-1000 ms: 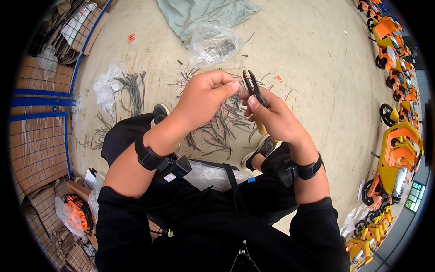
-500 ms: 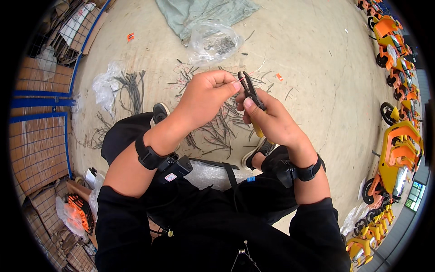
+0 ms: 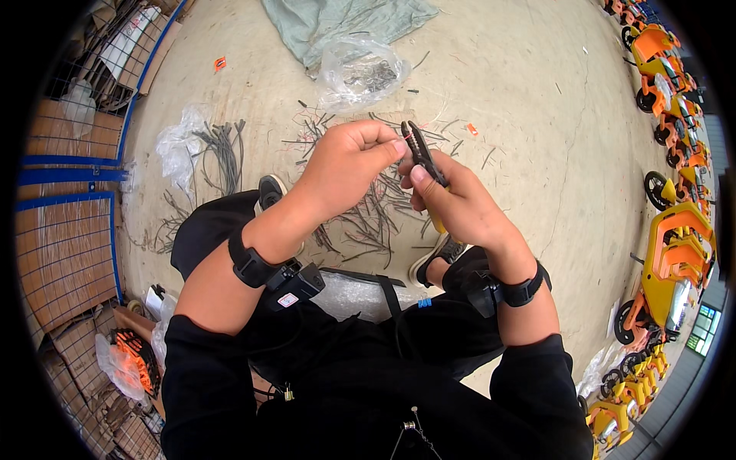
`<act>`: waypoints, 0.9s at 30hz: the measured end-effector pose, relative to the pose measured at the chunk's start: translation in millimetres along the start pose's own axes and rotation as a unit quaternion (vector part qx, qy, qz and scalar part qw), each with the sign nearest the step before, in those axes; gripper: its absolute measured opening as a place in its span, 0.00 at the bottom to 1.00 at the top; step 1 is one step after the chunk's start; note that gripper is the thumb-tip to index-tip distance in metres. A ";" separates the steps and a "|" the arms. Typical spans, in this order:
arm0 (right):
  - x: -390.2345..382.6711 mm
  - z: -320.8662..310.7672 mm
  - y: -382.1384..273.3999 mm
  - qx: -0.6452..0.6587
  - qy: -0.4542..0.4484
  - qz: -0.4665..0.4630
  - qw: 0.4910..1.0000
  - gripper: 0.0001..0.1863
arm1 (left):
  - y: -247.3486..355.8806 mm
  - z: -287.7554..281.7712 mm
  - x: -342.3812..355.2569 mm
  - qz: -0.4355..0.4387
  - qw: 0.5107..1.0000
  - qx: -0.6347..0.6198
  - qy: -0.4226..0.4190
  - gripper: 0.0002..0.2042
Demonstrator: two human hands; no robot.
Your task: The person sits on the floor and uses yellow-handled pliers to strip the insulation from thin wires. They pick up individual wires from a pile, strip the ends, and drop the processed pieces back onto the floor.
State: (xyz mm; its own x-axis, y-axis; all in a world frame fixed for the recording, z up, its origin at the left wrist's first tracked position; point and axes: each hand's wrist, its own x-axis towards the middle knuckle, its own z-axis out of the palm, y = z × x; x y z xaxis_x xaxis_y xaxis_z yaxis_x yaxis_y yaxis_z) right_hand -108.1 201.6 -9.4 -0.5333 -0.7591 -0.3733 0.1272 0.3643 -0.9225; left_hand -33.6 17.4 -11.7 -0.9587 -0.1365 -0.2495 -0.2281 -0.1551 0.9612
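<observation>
My left hand (image 3: 345, 161) is closed, its thumb and forefinger pinching a thin reddish wire (image 3: 407, 139), most of which the fingers hide. Wrapped around black wire strippers (image 3: 422, 157) with yellow handles is my right hand (image 3: 460, 195). The tool's toothed jaws point up and away from me, right beside the left fingertips. The wire's tip lies at the jaws, and I cannot tell if they grip it. Beneath both hands, a loose heap of dark cut cables (image 3: 372, 218) and thin red wires is strewn over the floor.
A clear plastic bag (image 3: 360, 77) with dark pieces lies beyond my hands, by a grey-green cloth (image 3: 345, 27). Left are a cable bundle (image 3: 224, 157), a crumpled plastic bag (image 3: 182, 146) and a blue mesh cage (image 3: 69, 195). Yellow-orange ride-on vehicles (image 3: 678, 261) line the right.
The thin red-and-white wire that stretched past the jaws no longer shows clearly there. The strippers have shifted very slightly; my left hand is nearly still.
</observation>
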 end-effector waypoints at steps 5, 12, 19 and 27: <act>-0.4 0.9 -1.7 0.005 0.003 0.005 1.000 0.16 | -0.1 -0.4 -0.2 -0.001 1.000 0.003 0.002 0.08; 0.8 -1.2 1.8 -0.007 0.006 0.000 1.000 0.16 | 1.5 0.2 -1.4 -0.016 1.000 -0.004 0.010 0.09; -0.1 0.7 -1.4 -0.008 0.016 -0.006 1.000 0.16 | 5.2 1.1 -3.3 -0.016 1.000 0.008 0.020 0.09; -1.3 -1.0 -6.3 -0.045 0.018 0.018 0.999 0.16 | 1.6 2.1 -0.9 -0.006 1.000 0.010 0.024 0.08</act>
State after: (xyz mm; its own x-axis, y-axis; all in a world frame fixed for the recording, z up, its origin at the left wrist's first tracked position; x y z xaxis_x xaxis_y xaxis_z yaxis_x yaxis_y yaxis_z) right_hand -109.0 200.9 -3.0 -0.5598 -0.7256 -0.4000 0.0722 0.4382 -0.8960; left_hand -33.4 19.3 -9.8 -0.9468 -0.1809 -0.2663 -0.2436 -0.1383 0.9600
